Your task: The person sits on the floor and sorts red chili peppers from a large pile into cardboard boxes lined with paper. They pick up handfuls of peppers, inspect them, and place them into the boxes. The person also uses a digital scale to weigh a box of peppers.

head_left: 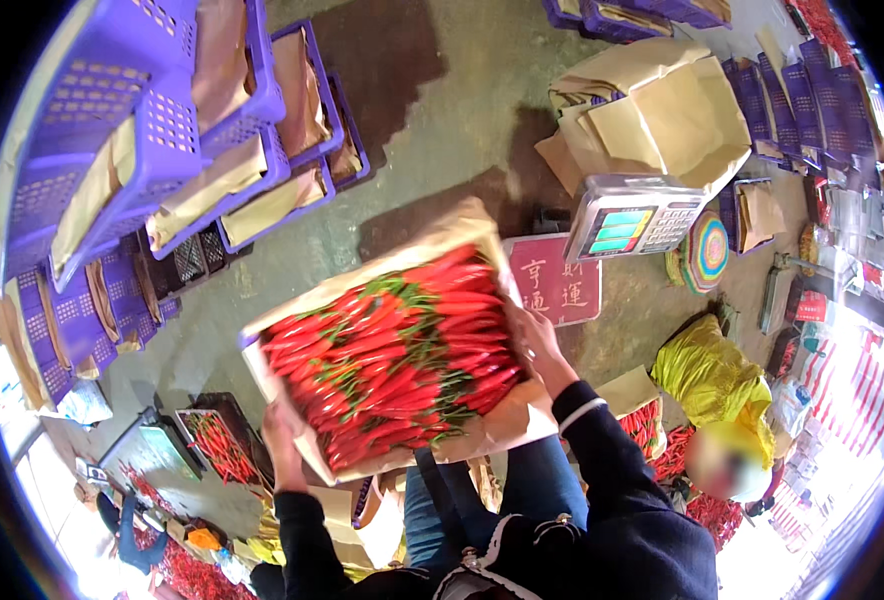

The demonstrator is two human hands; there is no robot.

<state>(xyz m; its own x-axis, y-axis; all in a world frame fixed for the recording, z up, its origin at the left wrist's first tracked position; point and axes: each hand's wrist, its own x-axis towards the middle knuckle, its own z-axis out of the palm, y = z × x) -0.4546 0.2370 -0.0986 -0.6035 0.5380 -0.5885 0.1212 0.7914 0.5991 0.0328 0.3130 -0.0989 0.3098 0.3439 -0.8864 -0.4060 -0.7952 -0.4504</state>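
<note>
A paper-lined crate [314,292] full of red chili peppers [402,350] with green stems is held up in front of my body, tilted with its right side farther away. My left hand [282,445] grips its near left side, fingers partly hidden by the crate. At the right side, my right hand [540,345] is closed on the edge. Just beyond the crate on the right, a scale with a keypad and green display [632,225] stands beside a red platform [567,285] with gold characters.
Purple crates lined with brown paper [172,140] are stacked at left. Another paper-lined container [662,120] sits behind the scale. A round striped stool [704,252], a yellow sack [712,370] and a person in a pale head covering [732,465] are at right. A small chili crate [220,445] lies left.
</note>
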